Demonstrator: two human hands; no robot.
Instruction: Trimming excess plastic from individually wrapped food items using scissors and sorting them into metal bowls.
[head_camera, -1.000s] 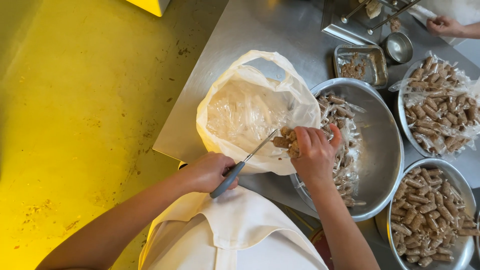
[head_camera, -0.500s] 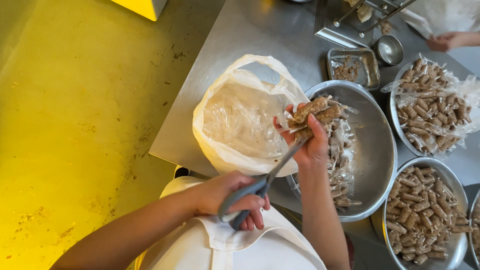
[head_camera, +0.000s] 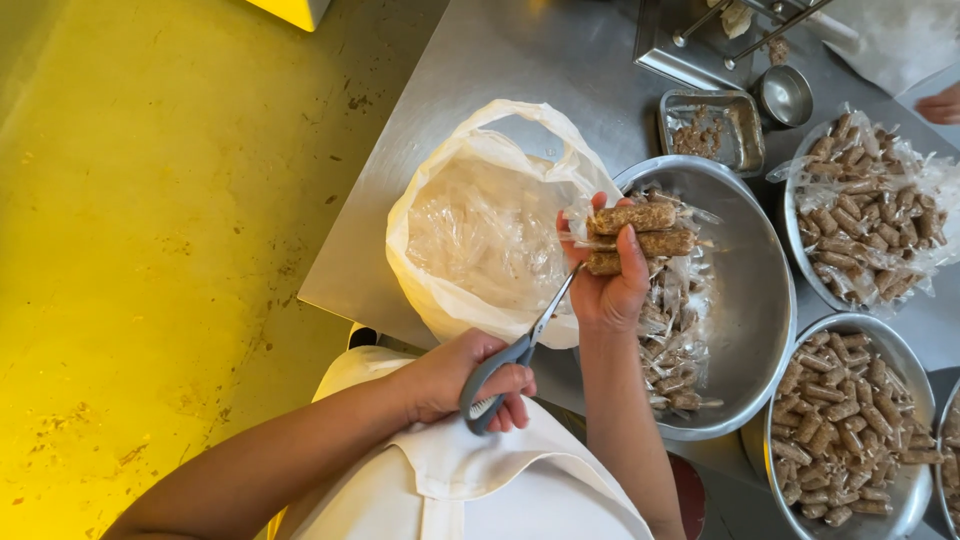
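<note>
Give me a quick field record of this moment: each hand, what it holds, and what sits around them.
left hand: grips grey-handled scissors, blades pointing up toward the other hand
right hand: raised, holding three brown wrapped rolls over the bowl's left edge
large steel bowl: holds a heap of wrapped rolls along its left side
white plastic bag: open on the steel table, clear wrappers inside
right side: two more bowls of rolls, one lined with plastic
far edge: small metal tray, small steel cup

Three brown wrapped rolls (head_camera: 635, 238), stacked horizontally, held above the large steel bowl (head_camera: 755, 300). Grey-handled scissors (head_camera: 515, 350), blades angled up toward the rolls, left of the bowl.
</note>
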